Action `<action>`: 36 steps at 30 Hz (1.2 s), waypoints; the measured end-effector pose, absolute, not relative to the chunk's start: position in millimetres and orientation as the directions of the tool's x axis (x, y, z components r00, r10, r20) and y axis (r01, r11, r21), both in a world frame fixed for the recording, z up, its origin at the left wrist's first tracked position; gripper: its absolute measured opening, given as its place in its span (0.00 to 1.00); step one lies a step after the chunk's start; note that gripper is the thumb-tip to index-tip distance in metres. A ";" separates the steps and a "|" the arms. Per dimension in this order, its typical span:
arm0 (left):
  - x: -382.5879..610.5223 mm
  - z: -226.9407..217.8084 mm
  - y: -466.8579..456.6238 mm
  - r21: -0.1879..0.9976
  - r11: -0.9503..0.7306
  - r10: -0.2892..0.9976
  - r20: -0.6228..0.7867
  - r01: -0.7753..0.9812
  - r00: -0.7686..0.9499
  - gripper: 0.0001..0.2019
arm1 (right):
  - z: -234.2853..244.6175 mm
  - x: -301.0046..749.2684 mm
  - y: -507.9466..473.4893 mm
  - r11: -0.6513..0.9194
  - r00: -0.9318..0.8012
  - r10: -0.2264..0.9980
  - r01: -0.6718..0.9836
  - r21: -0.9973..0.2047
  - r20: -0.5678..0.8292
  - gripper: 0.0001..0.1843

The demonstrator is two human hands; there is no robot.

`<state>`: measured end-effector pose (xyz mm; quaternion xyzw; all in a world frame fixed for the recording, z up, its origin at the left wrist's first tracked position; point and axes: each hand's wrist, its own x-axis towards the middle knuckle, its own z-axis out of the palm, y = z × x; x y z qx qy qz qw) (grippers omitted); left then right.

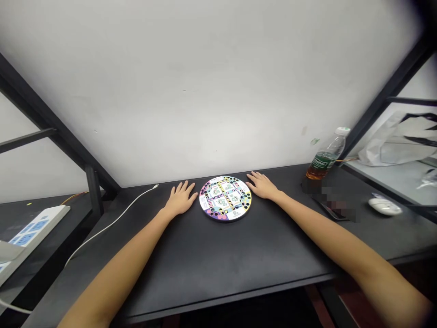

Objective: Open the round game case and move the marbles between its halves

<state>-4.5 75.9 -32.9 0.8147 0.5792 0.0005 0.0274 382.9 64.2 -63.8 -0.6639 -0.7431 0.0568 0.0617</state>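
A round, colourful game board (225,198) lies flat on the black table (218,259), printed with many coloured circles and small pictures. To its left rests my left hand (180,199), palm down, fingers spread, holding nothing. My right hand (262,185) lies on the other side, just right of the board's upper edge, also palm down with its fingers apart. Both hands touch the tabletop near the wall, and neither appears to grip the board.
At the right stand a bottle (322,157) with a green label, a dark phone-like object (332,208), partly blurred, and a white computer mouse (385,206). A white cable (112,222) crosses the left side. Further left lies a power strip (37,234). A white wall (211,91) rises behind.
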 end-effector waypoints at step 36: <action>-5.4 -34.5 77.7 0.019 -0.329 0.944 -0.024 0.944 0.330 0.32 | -62.0 381.7 63.1 0.100 -0.099 0.995 0.980 -0.171 0.016 0.40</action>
